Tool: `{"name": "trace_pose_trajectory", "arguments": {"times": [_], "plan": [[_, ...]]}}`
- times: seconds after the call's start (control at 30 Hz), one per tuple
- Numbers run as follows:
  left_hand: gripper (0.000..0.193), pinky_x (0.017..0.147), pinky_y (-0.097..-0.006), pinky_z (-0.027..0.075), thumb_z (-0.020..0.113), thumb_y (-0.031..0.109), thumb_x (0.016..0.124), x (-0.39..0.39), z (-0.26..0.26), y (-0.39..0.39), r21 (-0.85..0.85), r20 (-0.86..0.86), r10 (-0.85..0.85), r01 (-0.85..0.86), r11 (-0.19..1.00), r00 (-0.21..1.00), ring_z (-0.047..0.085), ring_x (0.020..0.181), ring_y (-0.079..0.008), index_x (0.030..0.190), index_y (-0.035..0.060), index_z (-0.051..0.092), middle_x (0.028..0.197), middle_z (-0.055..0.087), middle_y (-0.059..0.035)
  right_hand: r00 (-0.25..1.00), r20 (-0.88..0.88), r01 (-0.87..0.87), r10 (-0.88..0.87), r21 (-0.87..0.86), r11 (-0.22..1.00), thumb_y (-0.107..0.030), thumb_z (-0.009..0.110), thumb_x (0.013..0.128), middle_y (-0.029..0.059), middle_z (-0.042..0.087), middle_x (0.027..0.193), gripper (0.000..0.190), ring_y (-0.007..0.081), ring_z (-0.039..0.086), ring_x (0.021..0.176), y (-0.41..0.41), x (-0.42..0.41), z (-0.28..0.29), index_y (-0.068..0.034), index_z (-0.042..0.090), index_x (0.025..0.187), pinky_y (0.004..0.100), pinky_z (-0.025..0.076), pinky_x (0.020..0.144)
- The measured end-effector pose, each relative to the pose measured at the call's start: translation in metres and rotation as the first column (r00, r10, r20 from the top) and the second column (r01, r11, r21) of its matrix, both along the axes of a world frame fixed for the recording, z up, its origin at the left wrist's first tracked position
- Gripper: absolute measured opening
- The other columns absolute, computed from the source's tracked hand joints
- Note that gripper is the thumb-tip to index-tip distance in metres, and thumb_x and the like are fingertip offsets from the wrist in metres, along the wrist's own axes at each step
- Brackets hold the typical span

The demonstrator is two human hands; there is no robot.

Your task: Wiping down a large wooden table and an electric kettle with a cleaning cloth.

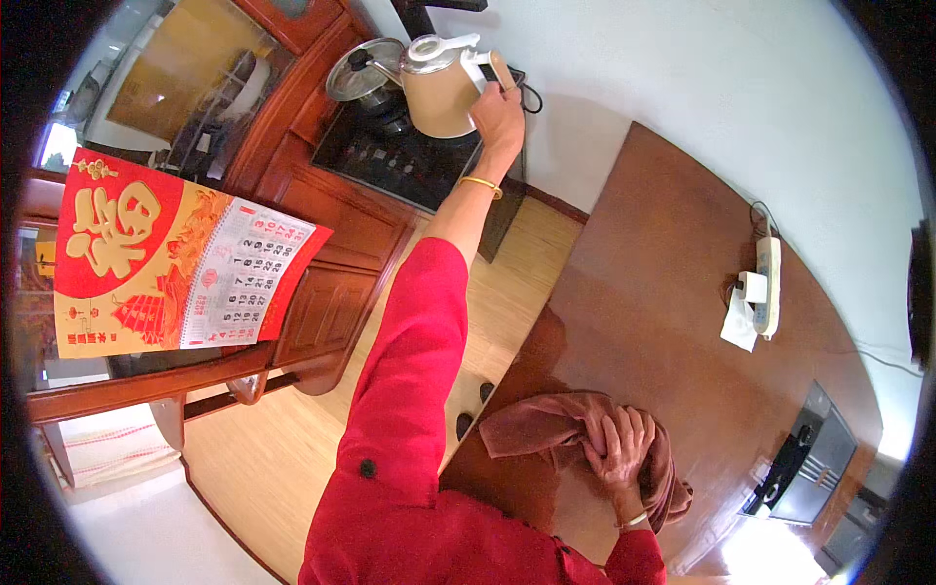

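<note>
My left hand is stretched far out and grips the handle of a beige electric kettle with a clear lid. The kettle is over a dark glass-topped stand; whether it rests there or is lifted I cannot tell. Close to its spout is a pot with a glass lid. My right hand lies with bent fingers on a crumpled brown cloth on the brown wooden table. Dark wet-looking patches mark the tabletop around the cloth.
A white power strip with a plugged-in adapter and a white paper lie near the wall side of the table. A black tray-like object is at the right. At the left, a red calendar hangs before a wooden cabinet.
</note>
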State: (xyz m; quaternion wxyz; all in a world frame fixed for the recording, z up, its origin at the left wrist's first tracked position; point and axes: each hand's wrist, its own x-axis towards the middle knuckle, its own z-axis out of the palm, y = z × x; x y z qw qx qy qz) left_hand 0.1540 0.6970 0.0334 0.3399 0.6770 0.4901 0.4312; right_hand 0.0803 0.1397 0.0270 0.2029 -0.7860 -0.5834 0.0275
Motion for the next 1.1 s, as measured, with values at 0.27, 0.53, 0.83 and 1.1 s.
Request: {"name": "trace_pose_trajectory", "arguments": {"times": [0.27, 0.53, 0.83, 1.1], "plan": [[0.045, 0.091, -0.0483, 0.046, 0.052, 0.000, 0.077, -0.007, 0.001, 0.011, 0.025, -0.076, -0.137, 0.139, 0.990, 0.988, 0.060, 0.104, -0.0435, 0.122, -0.0029, 0.046, 0.108, 0.064, -0.0262, 1.000, 0.012, -0.003, 0.003, -0.003, 1.000, -0.032, 0.071, 0.074, 0.0167, 0.051, 0.128, 0.054, 0.0401, 0.047, 0.119, 0.005, -0.002, 0.001, -0.008, 0.053, 0.118, 0.0610, 0.030, 0.102], [0.040, 0.087, -0.0371, 0.050, 0.059, 0.009, 0.084, -0.074, 0.003, -0.069, -0.008, -0.034, -0.374, 0.374, 0.928, 0.927, 0.064, 0.100, -0.0295, 0.122, -0.0009, 0.054, 0.110, 0.066, -0.0174, 0.999, 0.047, 0.012, -0.013, 0.018, 1.000, -0.035, 0.067, 0.080, 0.0169, 0.050, 0.128, 0.052, 0.0399, 0.046, 0.119, 0.002, -0.006, 0.004, -0.009, 0.050, 0.122, 0.0631, 0.030, 0.102], [0.076, 0.114, -0.0480, 0.024, 0.058, 0.036, 0.093, -0.313, -0.015, -0.332, -0.356, -0.244, -0.784, 0.699, 0.620, 0.571, 0.028, 0.137, -0.0455, 0.144, -0.0065, 0.023, 0.146, 0.027, -0.0340, 0.995, 0.096, 0.016, -0.016, 0.000, 1.000, -0.028, 0.067, 0.079, 0.0184, 0.051, 0.127, 0.053, 0.0410, 0.045, 0.120, -0.003, -0.014, 0.000, -0.006, 0.048, 0.123, 0.0583, 0.029, 0.104], [0.077, 0.104, -0.0506, 0.038, 0.066, 0.021, 0.089, -0.377, -0.044, -0.420, -0.222, -0.160, -0.660, 0.624, 0.749, 0.734, 0.041, 0.122, -0.0529, 0.141, -0.0097, 0.018, 0.134, 0.037, -0.0389, 0.987, 0.155, 0.025, -0.034, 0.061, 0.998, -0.030, 0.072, 0.074, 0.0159, 0.052, 0.124, 0.059, 0.0388, 0.045, 0.120, 0.000, -0.017, -0.001, -0.008, 0.051, 0.124, 0.0578, 0.030, 0.104]]}}
